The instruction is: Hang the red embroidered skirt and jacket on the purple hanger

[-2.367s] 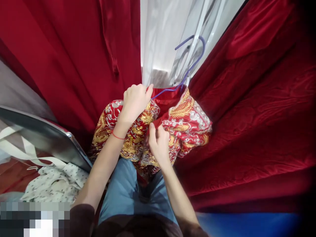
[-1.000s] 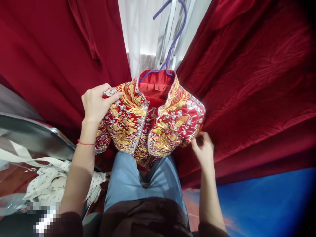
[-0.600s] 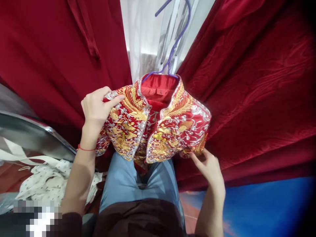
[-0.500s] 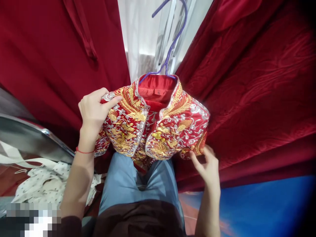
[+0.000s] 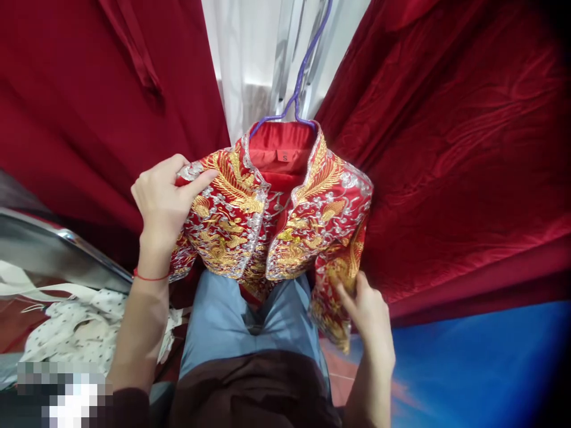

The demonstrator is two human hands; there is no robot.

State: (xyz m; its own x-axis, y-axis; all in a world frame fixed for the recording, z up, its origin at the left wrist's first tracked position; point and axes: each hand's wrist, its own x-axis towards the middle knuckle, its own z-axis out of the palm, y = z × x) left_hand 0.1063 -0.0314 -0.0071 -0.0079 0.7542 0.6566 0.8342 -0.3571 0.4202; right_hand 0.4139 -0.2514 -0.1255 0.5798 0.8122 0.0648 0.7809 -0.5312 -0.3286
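Observation:
A red jacket (image 5: 303, 226) with gold and silver embroidery hangs in front of my legs, its front parted and a size label inside the collar. It is on a purple hanger (image 5: 297, 98), whose hook runs out of the top of view. My left hand (image 5: 163, 193) grips the jacket's shoulder at the left, thumb over the front and fingers behind. Low on the right, my right hand (image 5: 368, 306) has the hanging sleeve (image 5: 334, 291) between thumb and fingers; the fingertips are partly hidden behind it.
Dark red curtains (image 5: 464, 160) hang on both sides, with white fabric and metal poles (image 5: 285, 59) between them. At left, a metal-framed chair (image 5: 66, 235) stands beside a white dotted cloth (image 5: 75, 324). A blue surface (image 5: 473, 362) lies at lower right.
The right sleeve has swung down and now hangs lower and longer in front of my right hand. My left hand keeps its hold, and the jacket and hanger appear slightly higher in view.

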